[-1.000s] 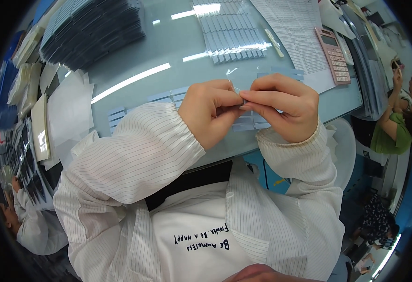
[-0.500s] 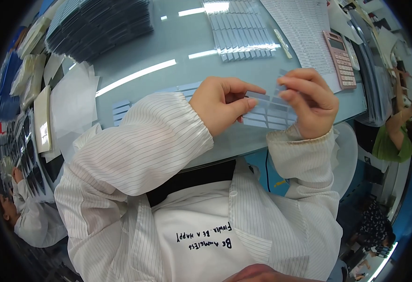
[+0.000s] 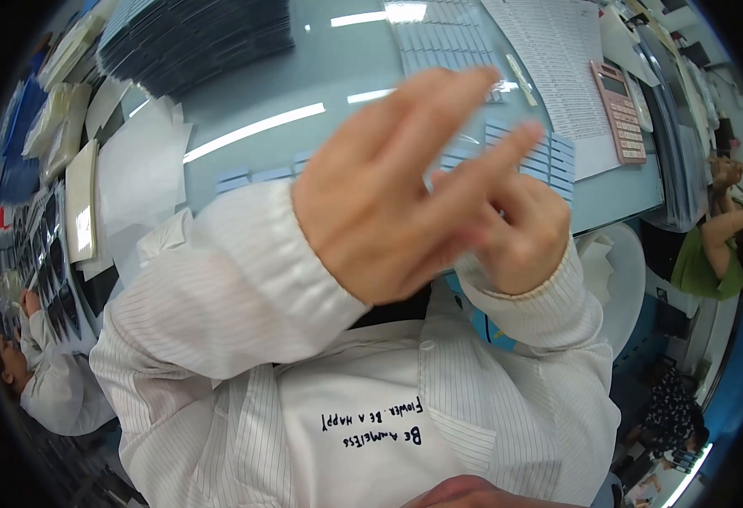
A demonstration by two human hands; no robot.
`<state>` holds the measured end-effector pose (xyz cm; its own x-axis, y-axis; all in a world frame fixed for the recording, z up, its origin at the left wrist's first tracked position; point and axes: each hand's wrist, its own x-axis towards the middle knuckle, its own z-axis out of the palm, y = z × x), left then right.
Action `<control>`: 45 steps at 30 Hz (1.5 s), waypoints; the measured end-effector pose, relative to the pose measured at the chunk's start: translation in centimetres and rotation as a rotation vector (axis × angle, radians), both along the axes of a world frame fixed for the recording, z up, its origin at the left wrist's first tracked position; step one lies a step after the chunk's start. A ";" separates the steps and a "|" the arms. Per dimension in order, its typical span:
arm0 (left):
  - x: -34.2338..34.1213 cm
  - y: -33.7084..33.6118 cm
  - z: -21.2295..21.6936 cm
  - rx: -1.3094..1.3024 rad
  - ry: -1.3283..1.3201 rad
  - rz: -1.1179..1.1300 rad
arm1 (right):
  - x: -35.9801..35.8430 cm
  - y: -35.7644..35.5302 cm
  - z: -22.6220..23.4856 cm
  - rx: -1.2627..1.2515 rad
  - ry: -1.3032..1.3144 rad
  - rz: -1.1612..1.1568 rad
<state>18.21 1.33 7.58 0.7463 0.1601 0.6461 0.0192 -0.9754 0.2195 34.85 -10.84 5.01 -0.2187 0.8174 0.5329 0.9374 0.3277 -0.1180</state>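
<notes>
Over the near edge of the counter: left hand open, blurred; right hand curled, contents unclear. Blue strips seem laid out; can't tell what's left.

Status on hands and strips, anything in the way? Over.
Left hand open, blurred. Right hand partly hidden behind it, grip unclear. Blue strips lie just beyond right hand. Left hand blocks the view.

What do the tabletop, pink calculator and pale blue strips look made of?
Tabletop: probably glass, glossy; crisp light reflections.
Pink calculator: likely moulded plastic, satin; evenly coloured casing.
Pale blue strips: smooth, flat; plastic or coated card, can't tell.
</notes>
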 end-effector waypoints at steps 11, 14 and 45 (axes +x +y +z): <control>-8.0 -4.4 -1.4 0.103 0.190 -0.318 | -3.9 2.5 1.0 -0.011 -0.072 0.039; -10.4 -5.0 -1.5 0.075 0.134 -0.356 | -5.7 3.3 1.2 0.012 -0.103 0.075; -16.5 1.3 -3.4 -0.304 0.006 0.216 | -12.5 6.1 0.8 -0.212 0.263 0.286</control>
<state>1.70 2.63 4.20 0.6778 0.4981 0.5408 0.2194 -0.8391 0.4978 22.31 -4.71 5.78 -0.3313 0.8412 0.4274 0.7420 0.5121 -0.4327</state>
